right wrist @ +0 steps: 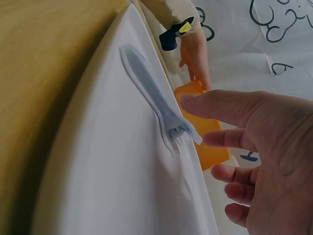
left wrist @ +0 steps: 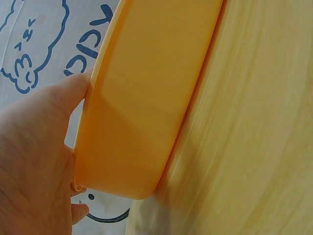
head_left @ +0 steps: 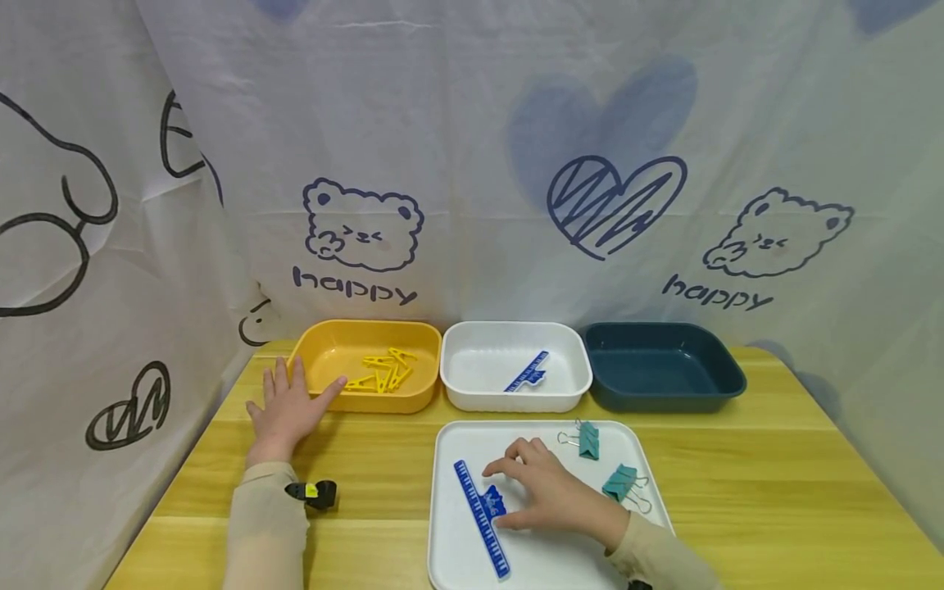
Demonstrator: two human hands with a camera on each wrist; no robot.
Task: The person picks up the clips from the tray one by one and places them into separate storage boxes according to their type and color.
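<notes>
My left hand (head_left: 283,414) has its fingers spread at the near left corner of the yellow bin (head_left: 310,381), with its thumb (left wrist: 76,93) along the rim. Several yellow clips (head_left: 383,373) lie inside that bin. On the white tray (head_left: 450,565), a long blue clip (head_left: 479,516) printed with piano keys lies flat at a slant. Over the tray my right hand (head_left: 553,492) has thumb and fingers apart around the clip's grip tab, holding nothing. From the side, in the right wrist view, the clip (right wrist: 146,83) rests on the tray beyond the fingertips.
Two teal binder clips (head_left: 588,441) (head_left: 619,482) sit on the tray's right side. Behind it stands a white bin (head_left: 472,401) holding another blue piano-key clip (head_left: 527,373). A dark teal bin (head_left: 656,401) stands to the right. A printed cloth (head_left: 472,164) hangs behind the wooden table (head_left: 774,475).
</notes>
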